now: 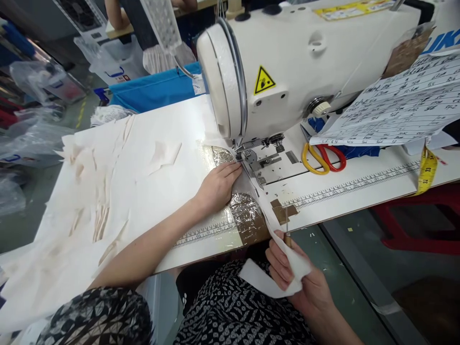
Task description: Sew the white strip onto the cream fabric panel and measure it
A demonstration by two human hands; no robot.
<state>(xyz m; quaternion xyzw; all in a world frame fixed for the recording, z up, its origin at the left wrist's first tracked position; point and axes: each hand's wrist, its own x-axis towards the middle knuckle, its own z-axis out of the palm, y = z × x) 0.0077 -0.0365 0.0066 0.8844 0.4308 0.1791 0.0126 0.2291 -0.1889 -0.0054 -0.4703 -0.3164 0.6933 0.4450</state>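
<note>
A white fabric strip (296,261) runs from the presser foot (239,155) across the front edge of the surface (172,120) and into the right grip (312,287), its loose tail folded in a curve before the person's patterned clothing. It looks light and soft, with just enough body to hold a bend, so it should follow a gentle pull but buckle if pushed; a hard tug could stretch or crease it. A light pinch near the front edge, where it hangs fairly straight, probably guides it better than the tail.

The right grip is curled closed around the strip and also has a wooden-handled pointed tool (287,238), whose thin spike points up and could snag cloth. The left grip (217,187) lies flat, fingers extended together, fingertips just beside the presser foot, clasping nothing that shows. Beneath it, glossy brown tape (247,218) reaches the front edge and looks slippery.

Farther right are scissors (323,160) and, over the front edge, a measuring tape (427,170). Thin, limp-looking cut pieces (102,191) spread toward the surface's left edge.
</note>
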